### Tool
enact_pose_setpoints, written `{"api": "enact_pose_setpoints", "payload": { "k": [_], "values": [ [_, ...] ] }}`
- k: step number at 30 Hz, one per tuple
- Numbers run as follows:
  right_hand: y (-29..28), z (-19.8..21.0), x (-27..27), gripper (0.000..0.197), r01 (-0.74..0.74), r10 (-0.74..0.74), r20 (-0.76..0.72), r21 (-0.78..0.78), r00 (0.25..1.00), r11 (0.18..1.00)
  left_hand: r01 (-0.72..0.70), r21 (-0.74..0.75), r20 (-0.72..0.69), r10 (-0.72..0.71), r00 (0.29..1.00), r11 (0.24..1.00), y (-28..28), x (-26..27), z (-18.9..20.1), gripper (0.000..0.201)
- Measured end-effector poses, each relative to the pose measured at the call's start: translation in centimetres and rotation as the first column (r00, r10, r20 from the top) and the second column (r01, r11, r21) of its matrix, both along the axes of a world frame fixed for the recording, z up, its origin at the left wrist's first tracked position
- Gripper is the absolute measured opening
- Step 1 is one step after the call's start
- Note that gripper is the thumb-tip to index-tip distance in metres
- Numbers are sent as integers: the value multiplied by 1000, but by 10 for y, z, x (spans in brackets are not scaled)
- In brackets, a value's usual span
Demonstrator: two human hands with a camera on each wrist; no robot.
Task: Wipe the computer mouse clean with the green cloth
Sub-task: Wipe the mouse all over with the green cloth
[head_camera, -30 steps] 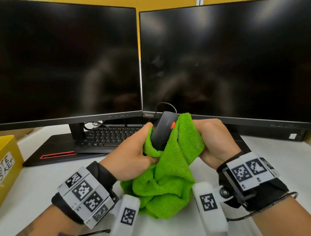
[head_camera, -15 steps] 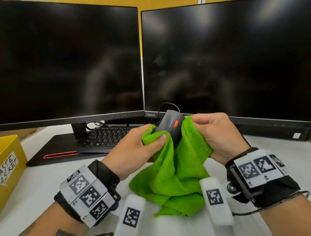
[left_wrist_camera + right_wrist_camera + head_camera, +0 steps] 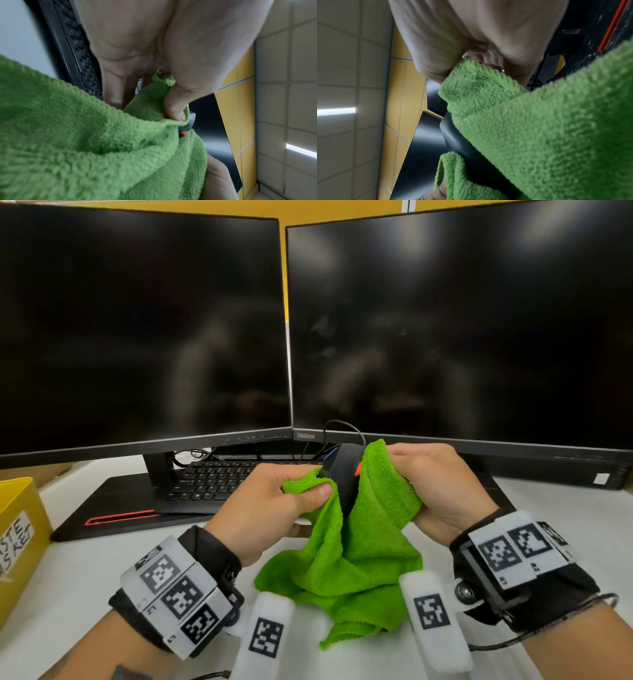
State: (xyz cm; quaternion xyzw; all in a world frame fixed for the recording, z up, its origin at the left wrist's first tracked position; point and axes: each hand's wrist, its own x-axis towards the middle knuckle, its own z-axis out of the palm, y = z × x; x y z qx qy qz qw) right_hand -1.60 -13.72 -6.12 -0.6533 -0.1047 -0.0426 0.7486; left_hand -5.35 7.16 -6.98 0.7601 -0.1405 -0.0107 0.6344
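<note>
A black wired mouse with an orange wheel is held up above the desk, wrapped on both sides by the green cloth. My left hand pinches a fold of cloth against the mouse's left side, thumb on top. My right hand grips the cloth against the right side. In the left wrist view the thumb presses the cloth by the mouse. The right wrist view shows the mouse body between folds of cloth. The cloth's tail hangs down to the desk.
Two dark monitors stand close behind. A black keyboard lies under them on a black mat. A yellow labelled basket sits at the left edge. The mouse cable loops up behind the mouse.
Both hands with mouse and cloth have moved up and away from me. The left thumb slid the cloth over the mouse's left side, and the mouse tipped so less of it shows.
</note>
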Motion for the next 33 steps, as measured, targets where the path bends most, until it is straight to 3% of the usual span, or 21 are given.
{"api": "enact_pose_setpoints", "payload": {
  "k": [9, 15, 22, 29, 33],
  "values": [
    [1, -1, 1, 18, -69, 73, 47, -90, 996, 994, 4, 6, 24, -5, 1000, 1000, -4, 0, -4, 14],
    [0, -1, 2, 22, -102, 101, -13, -44, 995, 994, -21, -48, -11, 21, 1000, 999, -4, 2, -5, 23],
    [8, -3, 0, 15, -43, 42, -37, -10, 998, 999, -41, -149, 8, 43, 999, 988, 0, 7, -8, 22],
    [17, -6, -7, 25, -277, 282, -135, 56, 950, 959, 12, -190, 90, 5, 996, 982, -3, 6, -9, 36],
    [15, -5, -8, 26, -333, 336, -126, 45, 933, 942, 30, -244, 100, -6, 995, 969, -10, 0, -7, 33]
  ]
}}
